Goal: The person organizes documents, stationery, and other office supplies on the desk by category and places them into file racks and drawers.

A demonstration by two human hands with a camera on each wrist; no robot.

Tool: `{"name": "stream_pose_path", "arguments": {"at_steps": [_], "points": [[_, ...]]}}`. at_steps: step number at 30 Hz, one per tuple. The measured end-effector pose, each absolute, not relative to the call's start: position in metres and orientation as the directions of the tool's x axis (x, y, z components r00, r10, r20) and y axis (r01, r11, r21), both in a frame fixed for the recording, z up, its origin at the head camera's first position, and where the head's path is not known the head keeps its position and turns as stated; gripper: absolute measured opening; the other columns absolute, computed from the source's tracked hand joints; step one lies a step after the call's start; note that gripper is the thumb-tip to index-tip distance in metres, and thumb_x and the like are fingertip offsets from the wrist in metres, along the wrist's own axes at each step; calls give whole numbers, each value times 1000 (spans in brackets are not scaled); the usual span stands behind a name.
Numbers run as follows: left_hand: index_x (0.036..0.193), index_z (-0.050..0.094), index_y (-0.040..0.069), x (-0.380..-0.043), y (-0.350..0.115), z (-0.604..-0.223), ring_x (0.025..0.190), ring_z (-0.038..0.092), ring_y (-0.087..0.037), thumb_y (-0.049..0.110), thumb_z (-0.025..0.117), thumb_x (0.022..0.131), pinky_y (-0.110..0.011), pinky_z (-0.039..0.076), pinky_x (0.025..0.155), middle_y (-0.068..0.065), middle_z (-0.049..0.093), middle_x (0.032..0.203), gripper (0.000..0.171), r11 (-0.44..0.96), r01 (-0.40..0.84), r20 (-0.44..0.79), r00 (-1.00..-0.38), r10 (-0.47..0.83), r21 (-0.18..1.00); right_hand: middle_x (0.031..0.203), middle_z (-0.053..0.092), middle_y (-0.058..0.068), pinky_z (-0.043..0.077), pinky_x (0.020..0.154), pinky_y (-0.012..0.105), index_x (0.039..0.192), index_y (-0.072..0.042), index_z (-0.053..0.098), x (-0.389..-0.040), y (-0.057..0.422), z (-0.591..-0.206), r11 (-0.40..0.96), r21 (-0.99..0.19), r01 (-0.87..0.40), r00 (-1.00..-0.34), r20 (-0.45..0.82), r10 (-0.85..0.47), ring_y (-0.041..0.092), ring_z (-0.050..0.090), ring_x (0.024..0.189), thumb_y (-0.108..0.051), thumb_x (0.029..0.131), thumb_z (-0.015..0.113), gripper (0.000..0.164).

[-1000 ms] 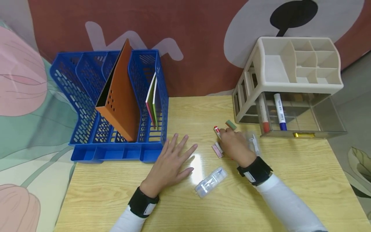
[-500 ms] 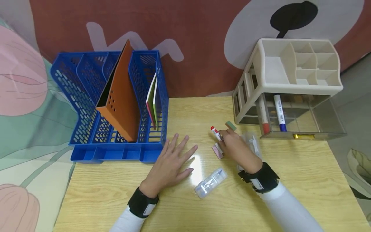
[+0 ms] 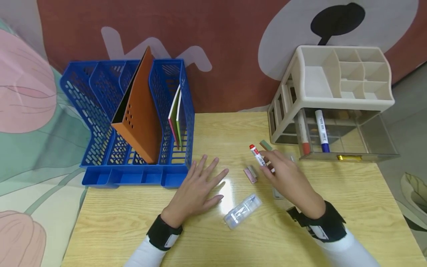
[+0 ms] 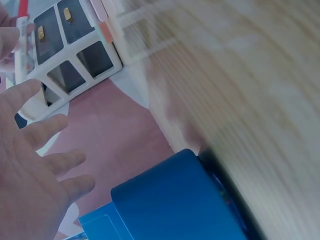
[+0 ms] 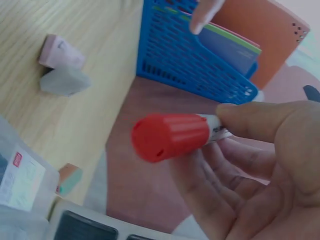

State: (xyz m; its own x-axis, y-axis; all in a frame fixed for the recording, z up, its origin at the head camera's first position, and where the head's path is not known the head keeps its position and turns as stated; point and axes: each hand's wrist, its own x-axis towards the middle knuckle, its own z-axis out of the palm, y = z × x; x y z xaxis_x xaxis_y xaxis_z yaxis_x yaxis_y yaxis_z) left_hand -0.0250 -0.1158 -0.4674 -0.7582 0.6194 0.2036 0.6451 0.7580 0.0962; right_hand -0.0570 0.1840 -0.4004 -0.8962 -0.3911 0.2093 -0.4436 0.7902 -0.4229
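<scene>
My right hand [image 3: 293, 176] pinches a whiteboard marker [image 3: 257, 155] with a red cap, held between thumb and fingers. In the right wrist view the cap [image 5: 170, 136] points toward the camera, with the thumb on the white barrel. Fingers spread and holding nothing, my left hand [image 3: 197, 189] is at the table, beside the front of the blue file rack [image 3: 135, 175]. Left of the marker lie a pink block [image 3: 249, 175] and a grey block [image 3: 252, 171], eraser-like. A green-and-orange block [image 3: 265, 145] lies beyond the right hand. A clear case [image 3: 277, 193] is mostly hidden under that hand.
Another clear plastic case [image 3: 242, 210] lies between the hands. At the right, a white desk organizer [image 3: 318, 100] has its clear drawer [image 3: 370, 152] pulled out, with a blue-capped marker [image 3: 321, 130] and a red-capped marker [image 3: 304, 135] inside. The rack holds an orange folder [image 3: 141, 118] and thin booklets [image 3: 175, 118].
My right hand has lifted the red-capped marker from the table and drawn back toward the right. The left hand stays where it was.
</scene>
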Motion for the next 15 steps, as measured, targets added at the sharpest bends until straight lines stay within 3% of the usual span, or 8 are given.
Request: {"name": "stream_pose_path", "arguments": {"at_steps": [5,10,12,15], "points": [[161,38,30,-25,-114,-467,155,24,-48,61,57,97,-68,32,118,-13,31,169,74,745,661,230,-741,631,88,103,68,13,63,66,34,130,-1,64,-45,190,-387,757,-484,-439,-898,255,-358,24,73,87,-6,92,76,40],[161,37,31,-25,-112,-466,157,21,-46,61,56,98,-67,29,120,-12,30,170,73,734,673,244,-729,639,88,108,70,10,64,69,33,130,-4,64,-34,198,-372,720,-548,-426,-904,294,-311,25,74,91,-1,89,78,43],[161,37,31,-24,-111,-466,157,21,-46,61,56,97,-67,29,121,-12,30,170,73,732,676,244,-727,642,85,109,71,8,63,69,26,130,-4,64,-29,201,-365,708,-563,-426,-902,320,-288,22,74,91,1,87,79,46],[161,38,31,-23,-110,-466,157,20,-46,61,57,97,-66,27,122,-12,29,170,73,730,678,238,-726,645,88,110,72,10,58,71,12,131,-2,65,-23,208,-353,678,-597,-429,-897,367,-245,6,70,93,7,84,80,50]]}}
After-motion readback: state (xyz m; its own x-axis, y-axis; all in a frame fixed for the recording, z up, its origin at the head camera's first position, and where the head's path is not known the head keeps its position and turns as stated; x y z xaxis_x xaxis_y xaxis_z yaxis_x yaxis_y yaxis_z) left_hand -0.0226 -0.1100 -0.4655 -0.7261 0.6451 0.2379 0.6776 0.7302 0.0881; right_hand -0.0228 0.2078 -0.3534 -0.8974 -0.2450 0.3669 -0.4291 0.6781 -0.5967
